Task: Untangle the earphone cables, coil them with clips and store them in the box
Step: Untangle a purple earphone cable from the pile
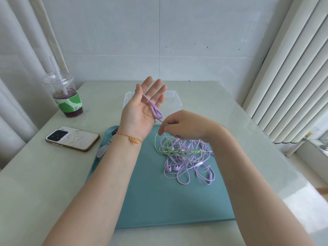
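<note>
Your left hand (142, 110) is raised palm-up above the far end of the teal tray (159, 201), fingers straight and spread. A purple earphone cable (154, 108) lies in several loops across its palm and fingers, the strand running down between the fingers. Your right hand (184, 124) sits just beside it, thumb and forefinger pinching the same cable where it leaves the loops.

On the tray, under your right wrist, lies the tangle of earphones (186, 157): purple cables and 1 green cable (165, 148) knotted together, with 2 purple earbuds (173, 168) showing at its near-left edge.

The clear plastic box (173, 100) stands on the counter (44, 183) beyond the tray, largely hidden behind your left hand (contents cannot be told). Grey clips (103, 151) lie at the tray's left edge, partly behind your left forearm.

To the left on the counter: a phone (72, 138) lying camera-side up, and a lidded drink cup (64, 96) with a straw.
</note>
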`<state>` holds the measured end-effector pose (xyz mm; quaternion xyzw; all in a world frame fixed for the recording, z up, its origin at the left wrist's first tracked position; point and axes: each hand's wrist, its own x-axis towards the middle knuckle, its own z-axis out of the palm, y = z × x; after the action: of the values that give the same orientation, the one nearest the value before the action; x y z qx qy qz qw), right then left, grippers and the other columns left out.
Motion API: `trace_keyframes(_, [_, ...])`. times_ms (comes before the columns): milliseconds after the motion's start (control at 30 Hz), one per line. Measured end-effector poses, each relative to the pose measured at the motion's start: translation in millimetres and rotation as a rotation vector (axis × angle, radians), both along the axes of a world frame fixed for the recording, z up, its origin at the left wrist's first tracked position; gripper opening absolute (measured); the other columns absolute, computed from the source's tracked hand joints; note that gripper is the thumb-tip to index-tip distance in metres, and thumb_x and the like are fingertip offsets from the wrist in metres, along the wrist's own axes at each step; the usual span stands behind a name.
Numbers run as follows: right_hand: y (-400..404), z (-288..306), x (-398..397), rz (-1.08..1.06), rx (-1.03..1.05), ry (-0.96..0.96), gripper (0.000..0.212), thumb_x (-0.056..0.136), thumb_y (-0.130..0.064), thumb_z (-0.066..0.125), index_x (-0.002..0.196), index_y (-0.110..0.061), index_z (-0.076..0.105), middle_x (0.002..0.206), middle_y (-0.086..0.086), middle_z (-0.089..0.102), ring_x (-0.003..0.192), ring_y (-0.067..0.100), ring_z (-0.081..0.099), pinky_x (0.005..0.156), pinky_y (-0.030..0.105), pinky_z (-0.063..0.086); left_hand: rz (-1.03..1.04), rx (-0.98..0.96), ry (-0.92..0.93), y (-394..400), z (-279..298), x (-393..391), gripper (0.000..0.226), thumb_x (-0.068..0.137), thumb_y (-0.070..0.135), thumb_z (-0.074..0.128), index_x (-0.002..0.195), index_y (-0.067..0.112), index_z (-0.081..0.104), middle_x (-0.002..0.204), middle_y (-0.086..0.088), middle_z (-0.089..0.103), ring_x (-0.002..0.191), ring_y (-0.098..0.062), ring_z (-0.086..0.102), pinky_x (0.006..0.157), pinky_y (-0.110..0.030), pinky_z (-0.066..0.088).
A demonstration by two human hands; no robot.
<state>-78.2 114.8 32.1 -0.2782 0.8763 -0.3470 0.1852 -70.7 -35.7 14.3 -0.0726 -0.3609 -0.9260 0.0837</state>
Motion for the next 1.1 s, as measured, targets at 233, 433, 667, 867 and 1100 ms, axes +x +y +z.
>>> trace_keyframes(233, [-12,2,11,0.088,0.168,0.092,0.029,0.096,-0.02,0.043,0.095,-0.02,0.072,0.059,-0.004,0.054,0.045,0.006,0.045,0.048,0.015,0.039,0.215,-0.196,-0.026,1,-5,-8,0.036,0.106,0.033,0.026,0.119,0.018,0.055,0.116,-0.006,0.065,0.114,-0.019,0.062,0.101,-0.029,0.044])
trace_keyframes(433, [-16,10,19,0.04,0.118,0.231,0.031,0.1,-0.024,0.042,0.094,-0.013,0.071,0.072,0.0,0.059,0.065,0.016,0.055,0.06,0.025,0.042,0.236,-0.502,-0.134,5,-9,-4,0.032,0.105,0.03,0.037,0.117,0.013,0.061,0.111,-0.012,0.07,0.094,-0.016,0.07,0.07,-0.021,0.052])
trace_keyframes(667, [2,15,4,-0.163,0.06,0.389,0.023,0.096,-0.018,0.045,0.083,-0.013,0.064,0.063,-0.01,0.05,0.055,0.004,0.044,0.052,0.026,0.032,0.062,-0.599,-0.196,9,-9,3,0.031,0.104,0.026,0.04,0.108,0.007,0.064,0.073,-0.01,0.071,0.054,-0.02,0.063,0.04,-0.024,0.041])
trace_keyframes(867, [13,17,-5,-0.258,-0.04,0.446,0.018,0.088,-0.034,0.065,0.081,-0.018,0.063,0.059,-0.008,0.045,0.053,0.005,0.04,0.049,0.019,0.028,-0.044,-0.793,-0.228,15,-6,9,0.039,0.104,0.028,0.04,0.077,0.015,0.066,0.054,-0.003,0.061,0.039,-0.016,0.051,0.035,-0.02,0.034])
trace_keyframes(1100, [19,17,-11,-0.285,-0.147,0.488,0.009,0.09,-0.02,0.062,0.089,-0.017,0.07,0.059,-0.005,0.051,0.054,0.006,0.041,0.051,0.012,0.033,-0.432,-0.639,-0.231,14,-4,9,0.051,0.102,0.046,0.028,0.074,0.014,0.055,0.045,0.007,0.02,0.036,-0.006,0.014,0.037,-0.017,0.011])
